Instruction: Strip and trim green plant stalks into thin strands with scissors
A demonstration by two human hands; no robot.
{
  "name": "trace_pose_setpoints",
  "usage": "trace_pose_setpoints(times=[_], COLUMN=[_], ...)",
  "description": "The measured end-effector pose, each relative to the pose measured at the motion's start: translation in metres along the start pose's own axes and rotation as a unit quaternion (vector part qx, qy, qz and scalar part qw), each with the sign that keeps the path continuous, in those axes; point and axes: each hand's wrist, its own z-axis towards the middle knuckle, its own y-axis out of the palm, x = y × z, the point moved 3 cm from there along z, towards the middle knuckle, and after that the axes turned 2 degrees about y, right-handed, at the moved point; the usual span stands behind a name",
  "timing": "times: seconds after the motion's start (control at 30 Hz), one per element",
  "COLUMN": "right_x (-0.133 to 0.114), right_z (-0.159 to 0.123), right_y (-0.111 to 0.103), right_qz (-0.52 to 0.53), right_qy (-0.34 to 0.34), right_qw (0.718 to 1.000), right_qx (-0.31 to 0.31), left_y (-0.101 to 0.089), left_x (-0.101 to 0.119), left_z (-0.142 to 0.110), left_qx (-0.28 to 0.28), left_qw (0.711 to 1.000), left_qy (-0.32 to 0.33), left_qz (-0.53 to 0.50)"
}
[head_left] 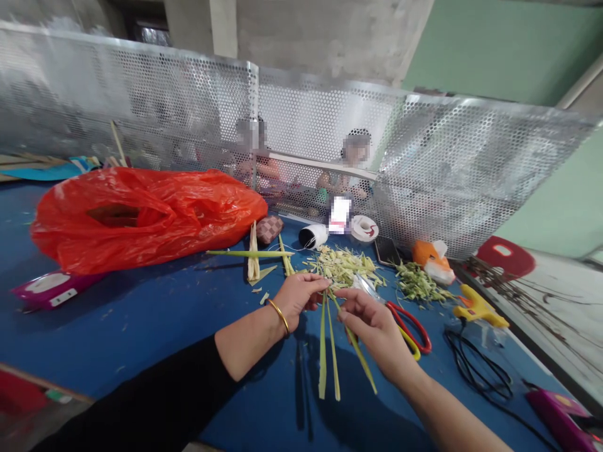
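Note:
My left hand (299, 298), with a gold bangle at the wrist, pinches the upper ends of several narrow green leaf strips (323, 351) above the blue table. The strips hang down and fan apart below the fingers. Close beside it on the right, my right hand (370, 320) has its fingers curled round the rightmost strip. Both sets of fingertips nearly meet at the top of the bunch. Just behind the hands lies a heap of pale green leaf scraps (348, 267). Scissors with red and yellow handles (412, 329) rest beside my right hand, partly hidden by it.
A large red plastic bag (151, 213) bulges at the left. Behind the hands are a spool of white thread (313, 236), a tape roll (365, 228) and a phone (387, 251). A yellow glue gun (480, 306) and its black cord lie right. Perforated metal panels (320, 119) screen two people.

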Motion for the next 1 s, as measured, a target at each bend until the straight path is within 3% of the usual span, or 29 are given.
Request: trace_pose_setpoints(times=[0.27,0.43,0.67,0.83,0.9,1.0], right_x=[0.009,0.007,0.002,0.008,0.009,0.006], right_z=[0.0,-0.002,-0.002,0.001,0.003,0.0], right_y=[0.0,0.003,0.005,-0.001,-0.005,-0.007], right_qz=[0.157,0.161,0.072,-0.024,-0.125,-0.301], right_qy=[0.139,0.148,0.096,0.066,0.004,-0.12], right_qw=[0.978,0.975,0.991,0.996,0.992,0.945], right_qx=[-0.015,-0.031,-0.061,-0.05,-0.018,0.03], left_y=[0.001,0.001,-0.007,-0.008,-0.007,-0.003], left_x=[0.0,0.001,0.003,0.004,0.002,-0.004], left_z=[-0.001,-0.001,0.005,0.007,0.005,0.002], left_qx=[-0.011,-0.001,0.067,0.057,0.039,0.005], left_qw=[0.999,1.0,0.998,0.998,0.999,0.998], left_qy=[-0.032,-0.021,0.018,-0.001,-0.023,-0.056], left_qz=[-0.012,-0.012,-0.005,-0.014,-0.022,-0.031])
